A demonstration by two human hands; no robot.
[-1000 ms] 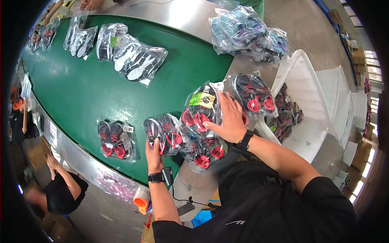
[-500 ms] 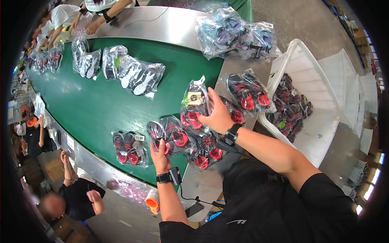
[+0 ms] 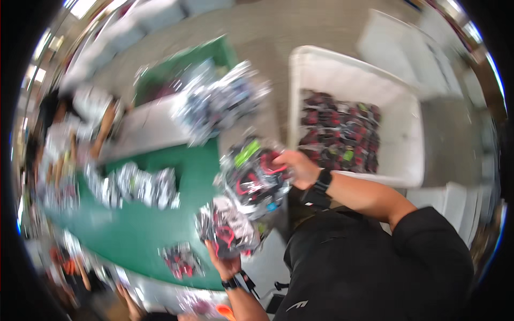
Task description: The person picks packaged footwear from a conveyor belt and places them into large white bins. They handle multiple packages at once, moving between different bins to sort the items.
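Observation:
Clear plastic bags of black and red shoes are in both my hands, lifted over the near end of the green belt. My right hand (image 3: 301,170) grips the edge of one cluster of bagged shoes (image 3: 249,179), which carries a bright green label. Lower and to the left, my left hand (image 3: 226,265) holds another bag of shoes (image 3: 227,230) from beneath. The two clusters touch or overlap; how many bags each hand holds is blurred. One more bagged pair (image 3: 182,261) lies on the belt, left of my left hand.
A white bin (image 3: 409,123) holding many bagged black and red shoes stands to the right. Bagged bluish shoes (image 3: 214,104) sit at the metal table's end, before a green container (image 3: 222,51). More bags (image 3: 142,184) lie along the green belt (image 3: 118,235). Other people work at the far left.
My view has swung right toward the white bin. Both hands have lifted clusters of bagged shoes off the belt's near end, where several lay before.

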